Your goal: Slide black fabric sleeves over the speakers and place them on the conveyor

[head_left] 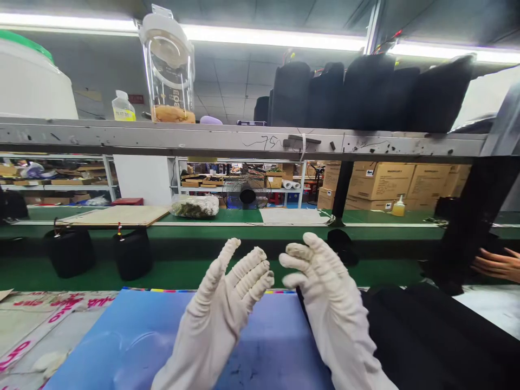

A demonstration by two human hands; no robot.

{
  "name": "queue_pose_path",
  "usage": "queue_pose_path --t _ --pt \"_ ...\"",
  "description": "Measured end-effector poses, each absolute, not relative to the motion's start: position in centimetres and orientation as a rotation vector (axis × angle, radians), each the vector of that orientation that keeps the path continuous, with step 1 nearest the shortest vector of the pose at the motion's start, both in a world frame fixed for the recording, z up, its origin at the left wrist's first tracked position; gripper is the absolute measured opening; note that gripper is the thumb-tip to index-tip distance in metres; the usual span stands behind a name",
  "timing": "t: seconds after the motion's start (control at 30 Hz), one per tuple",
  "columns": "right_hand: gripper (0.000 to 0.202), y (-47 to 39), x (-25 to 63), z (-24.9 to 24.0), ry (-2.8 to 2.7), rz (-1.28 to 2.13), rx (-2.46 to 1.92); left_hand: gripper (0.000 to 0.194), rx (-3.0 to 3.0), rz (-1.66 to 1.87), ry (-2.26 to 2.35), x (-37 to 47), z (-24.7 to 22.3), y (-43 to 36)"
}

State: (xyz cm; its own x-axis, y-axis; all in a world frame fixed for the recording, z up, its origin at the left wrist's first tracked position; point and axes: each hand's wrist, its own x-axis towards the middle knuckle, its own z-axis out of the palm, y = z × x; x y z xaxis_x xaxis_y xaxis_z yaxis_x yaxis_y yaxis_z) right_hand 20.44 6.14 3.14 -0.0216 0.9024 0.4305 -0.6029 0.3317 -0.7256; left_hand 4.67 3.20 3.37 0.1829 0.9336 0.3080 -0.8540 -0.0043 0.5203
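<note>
The gloved left hand (223, 317), near seven o'clock, holds thumb apart from fingers; the gloved right hand (331, 303), at five, has fingers slightly spread; a blue sheet (278, 336) lies below at six; black material (430, 330) at four.

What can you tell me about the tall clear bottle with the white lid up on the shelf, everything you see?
The clear bottle is tall and see-through, glass or plastic by its look. Its white lid is on, with a raised piece on top. Lettering, too unclear to read, runs up its side. Something brown shows at the bottom; whether inside or behind, I can't tell. It stands upright on the grey shelf, beside a smaller bottle.
</note>
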Motion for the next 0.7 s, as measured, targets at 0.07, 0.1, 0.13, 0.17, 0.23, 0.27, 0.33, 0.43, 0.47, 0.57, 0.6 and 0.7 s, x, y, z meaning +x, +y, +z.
queue_pose_path --t 0.07,0.1,0.13,0.17,0.23,0.27,0.33,0.43,0.47,0.57,0.6,0.7 --pt "0.057 7.1 19.2 1.4 -1.074 1.295 -0.5 0.069 0.625 1.336 -0.049 4.6 3.0 2.9" --pt "0.062 7.4 18.5 0.4 -1.117 1.322 -0.563 0.065 0.617 1.292 -0.113 4.7 2.5 2.8" --pt "0.063 7.6 17.6 -0.6 -1.145 1.342 -0.612 0.063 0.619 1.249 -0.16 4.9 2.0 2.6" --pt "0.062 7.8 16.8 -1.5 -1.16 1.354 -0.65 0.06 0.632 1.208 -0.191 5.1 1.6 2.5" --pt "0.056 8.3 15.4 -2.9 -1.161 1.365 -0.701 0.054 0.667 1.152 -0.211 5.3 1.0 2.4" --pt "0.055 8.5 14.9 -3.3 -1.16 1.367 -0.724 0.05 0.686 1.129 -0.198 5.3 0.9 2.3" --pt "0.058 8.9 14.2 -3.8 -1.168 1.374 -0.76 0.046 0.708 1.089 -0.173 5.3 1.1 2.4" --pt "0.058 9.2 13.9 -4.0 -1.203 1.364 -0.787 0.046 0.707 1.064 -0.2 5.1 1.7 2.7" --pt "0.056 9.2 13.9 -4.0 -1.215 1.356 -0.788 0.048 0.708 1.065 -0.219 5.2 1.8 2.8" --pt "0.052 8.8 14.4 -4.0 -1.202 1.307 -0.783 0.05 0.742 1.035 -0.273 5.6 1.5 2.8" --pt "0.052 8.5 14.7 -3.8 -1.213 1.31 -0.763 0.049 0.753 1.021 -0.299 5.8 1.4 2.7" --pt "0.056 7.4 15.6 -2.5 -1.341 1.327 -0.68 0.045 0.766 0.998 -0.349 6.2 1.2 2.4"
